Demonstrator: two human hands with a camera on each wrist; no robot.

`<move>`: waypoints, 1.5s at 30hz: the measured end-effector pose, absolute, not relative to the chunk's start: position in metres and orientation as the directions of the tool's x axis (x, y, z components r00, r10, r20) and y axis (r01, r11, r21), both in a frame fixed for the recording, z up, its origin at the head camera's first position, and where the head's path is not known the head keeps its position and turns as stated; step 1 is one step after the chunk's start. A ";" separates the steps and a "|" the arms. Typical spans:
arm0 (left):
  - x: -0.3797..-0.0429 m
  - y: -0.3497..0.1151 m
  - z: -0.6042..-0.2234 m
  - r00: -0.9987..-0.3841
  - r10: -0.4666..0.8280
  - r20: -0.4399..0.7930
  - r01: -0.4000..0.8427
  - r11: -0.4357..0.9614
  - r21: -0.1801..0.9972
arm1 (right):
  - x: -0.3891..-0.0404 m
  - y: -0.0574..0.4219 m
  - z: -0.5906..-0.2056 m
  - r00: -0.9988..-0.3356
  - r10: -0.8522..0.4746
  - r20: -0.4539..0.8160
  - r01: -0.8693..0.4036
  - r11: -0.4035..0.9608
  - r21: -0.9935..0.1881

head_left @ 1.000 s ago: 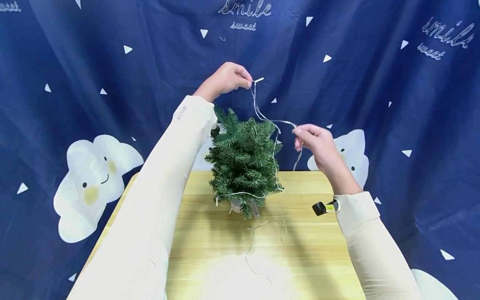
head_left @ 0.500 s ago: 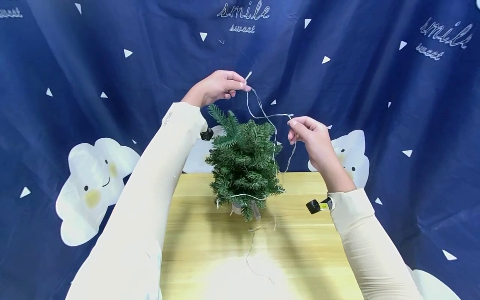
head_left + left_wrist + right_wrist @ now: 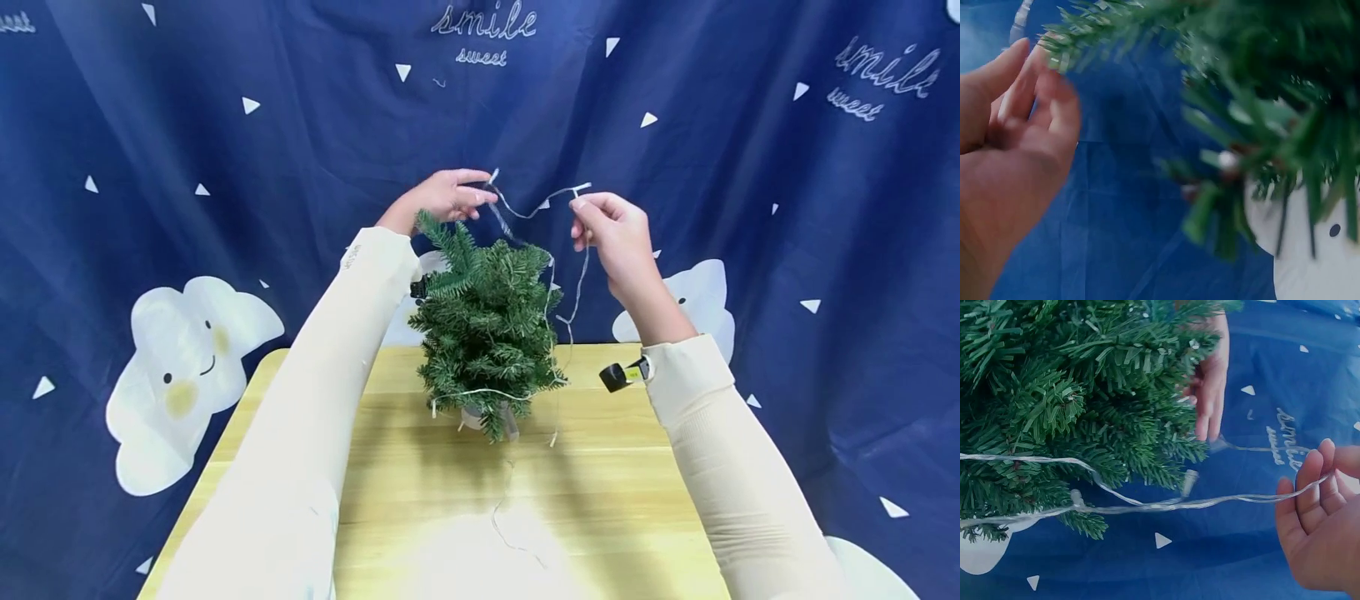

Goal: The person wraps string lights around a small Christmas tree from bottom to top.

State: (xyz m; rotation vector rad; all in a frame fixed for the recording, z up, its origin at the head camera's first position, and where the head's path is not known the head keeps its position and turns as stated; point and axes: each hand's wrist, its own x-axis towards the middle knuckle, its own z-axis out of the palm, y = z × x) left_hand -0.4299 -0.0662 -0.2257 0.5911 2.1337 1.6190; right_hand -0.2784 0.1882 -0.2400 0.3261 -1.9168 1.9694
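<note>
A small artificial Christmas tree (image 3: 487,325) stands on the table, a strand of clear string lights (image 3: 577,292) draped along its right side and across its lower front. Right of the treetop, my right hand (image 3: 611,237) pinches the cord near a small white bulb; the right wrist view shows the cord running into its curled fingers (image 3: 1311,487). My left hand (image 3: 442,200) is behind the top branches, index finger and thumb apart, a bulb (image 3: 493,177) and cord at the fingertips. The left wrist view shows the left hand (image 3: 1016,131) blurred beside a branch.
The light wooden table (image 3: 420,500) bears a thin loose end of cord (image 3: 498,529) in front of the tree. A dark blue curtain (image 3: 337,108) with clouds and triangles hangs close behind.
My right hand has risen with the cord. The left hand has come down behind the treetop, and its finger and thumb have parted. A hanging cord has shifted over the table.
</note>
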 end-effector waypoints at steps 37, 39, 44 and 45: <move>-0.361 -0.028 -0.168 -0.818 0.555 0.152 0.564 0.721 0.402 | -0.299 0.169 -0.240 -0.945 -0.086 0.315 -0.326 0.172 -0.930; -0.363 -0.031 -0.169 -0.822 0.543 0.171 0.560 0.717 0.414 | -0.301 0.174 -0.245 -0.953 -0.090 0.291 -0.302 0.159 -0.940; -0.363 -0.036 -0.171 -0.837 0.514 0.187 0.537 0.709 0.458 | -0.311 0.187 -0.260 -0.976 -0.091 0.197 -0.213 0.219 -0.952; -0.362 -0.036 -0.172 -0.840 0.511 0.185 0.533 0.708 0.465 | -0.313 0.189 -0.263 -0.979 -0.088 0.182 -0.198 0.243 -0.950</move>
